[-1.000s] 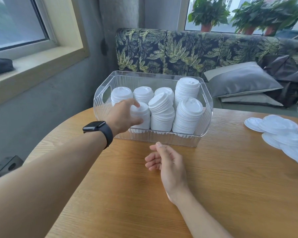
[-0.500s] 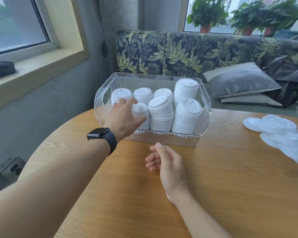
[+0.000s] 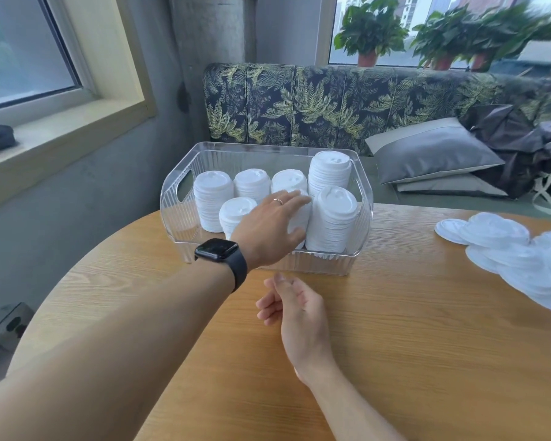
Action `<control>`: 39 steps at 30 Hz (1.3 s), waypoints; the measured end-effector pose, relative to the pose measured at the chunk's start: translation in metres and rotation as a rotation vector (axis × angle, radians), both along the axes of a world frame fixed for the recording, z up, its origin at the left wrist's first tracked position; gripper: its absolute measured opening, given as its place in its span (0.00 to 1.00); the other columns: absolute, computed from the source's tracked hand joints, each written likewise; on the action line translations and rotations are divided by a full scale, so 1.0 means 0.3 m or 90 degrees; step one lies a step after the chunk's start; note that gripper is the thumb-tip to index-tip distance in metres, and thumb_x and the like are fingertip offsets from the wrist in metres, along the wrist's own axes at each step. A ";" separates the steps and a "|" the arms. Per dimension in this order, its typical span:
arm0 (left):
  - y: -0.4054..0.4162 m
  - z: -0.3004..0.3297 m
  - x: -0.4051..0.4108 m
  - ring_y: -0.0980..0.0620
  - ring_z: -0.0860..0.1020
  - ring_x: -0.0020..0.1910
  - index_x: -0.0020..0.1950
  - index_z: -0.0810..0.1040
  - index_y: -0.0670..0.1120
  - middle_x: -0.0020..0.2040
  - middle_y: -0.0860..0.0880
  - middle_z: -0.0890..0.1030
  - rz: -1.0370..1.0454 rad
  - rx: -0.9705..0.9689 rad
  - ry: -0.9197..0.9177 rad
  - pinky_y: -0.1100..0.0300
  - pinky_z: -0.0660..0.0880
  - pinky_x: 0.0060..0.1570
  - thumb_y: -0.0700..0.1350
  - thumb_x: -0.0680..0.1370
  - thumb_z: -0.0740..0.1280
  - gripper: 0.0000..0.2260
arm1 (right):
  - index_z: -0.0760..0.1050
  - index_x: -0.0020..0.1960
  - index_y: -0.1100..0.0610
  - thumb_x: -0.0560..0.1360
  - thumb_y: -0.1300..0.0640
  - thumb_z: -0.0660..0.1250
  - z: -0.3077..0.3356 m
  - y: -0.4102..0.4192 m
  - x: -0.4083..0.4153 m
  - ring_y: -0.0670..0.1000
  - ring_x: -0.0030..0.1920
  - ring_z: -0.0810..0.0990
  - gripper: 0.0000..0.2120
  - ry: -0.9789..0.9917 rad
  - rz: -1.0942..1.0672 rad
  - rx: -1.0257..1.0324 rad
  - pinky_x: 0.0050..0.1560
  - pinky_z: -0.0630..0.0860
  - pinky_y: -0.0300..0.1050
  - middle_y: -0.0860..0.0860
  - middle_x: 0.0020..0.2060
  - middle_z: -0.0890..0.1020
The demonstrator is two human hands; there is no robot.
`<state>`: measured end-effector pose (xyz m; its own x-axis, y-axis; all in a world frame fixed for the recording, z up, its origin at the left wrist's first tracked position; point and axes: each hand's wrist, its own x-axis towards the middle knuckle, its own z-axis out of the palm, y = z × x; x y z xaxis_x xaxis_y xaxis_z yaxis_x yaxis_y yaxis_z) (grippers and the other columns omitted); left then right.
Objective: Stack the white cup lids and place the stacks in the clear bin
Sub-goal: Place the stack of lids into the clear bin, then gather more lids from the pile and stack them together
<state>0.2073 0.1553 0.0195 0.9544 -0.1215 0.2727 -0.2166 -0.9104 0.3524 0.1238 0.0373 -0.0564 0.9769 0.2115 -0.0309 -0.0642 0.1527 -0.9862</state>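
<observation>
A clear bin (image 3: 361, 249) stood on the wooden table (image 3: 411, 345) just above the middle of the frame, holding several stacks of white cup lids (image 3: 331, 218) set upright in two rows; the tallest stack (image 3: 330, 173) rose at the back right of the bin. The left hand (image 3: 272, 227), with a ring on one finger and a black watch (image 3: 221, 254) at the wrist, reached over the bin's near wall, its fingers spread and nearly straight across a stack in the front row, the thumb lying against that stack's side; whether it actually gripped the stack could not be told. The right hand (image 3: 295, 308) rested on the table just below the bin, fingers loosely curled and holding nothing. At the right edge of the frame a heap of loose lids (image 3: 516, 253) lay spread on the table, well apart from the bin. A leaf-patterned sofa (image 3: 315, 103) with a grey cushion (image 3: 433, 151) ran behind.
</observation>
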 end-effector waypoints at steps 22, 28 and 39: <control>-0.193 -0.027 -0.184 0.52 0.75 0.38 0.40 0.77 0.47 0.37 0.55 0.77 0.123 -0.229 -0.188 0.51 0.72 0.38 0.49 0.83 0.65 0.13 | 0.80 0.47 0.64 0.82 0.62 0.65 0.027 -0.178 0.007 0.47 0.28 0.77 0.08 0.027 -0.242 0.015 0.28 0.73 0.39 0.53 0.31 0.81; -0.419 -0.062 -0.276 0.52 0.61 0.27 0.28 0.60 0.48 0.24 0.52 0.64 0.074 -0.327 -0.024 0.54 0.60 0.31 0.49 0.83 0.63 0.24 | 0.81 0.44 0.59 0.81 0.60 0.67 0.026 -0.377 0.005 0.50 0.28 0.76 0.08 0.042 -0.320 0.005 0.32 0.73 0.44 0.50 0.28 0.80; -0.883 -0.204 -0.290 0.51 0.71 0.30 0.36 0.73 0.44 0.30 0.45 0.76 -0.003 -0.373 0.117 0.49 0.72 0.35 0.50 0.82 0.63 0.17 | 0.81 0.43 0.55 0.78 0.56 0.69 0.027 -0.883 -0.017 0.45 0.29 0.76 0.06 0.048 -0.469 -0.014 0.42 0.76 0.50 0.45 0.26 0.79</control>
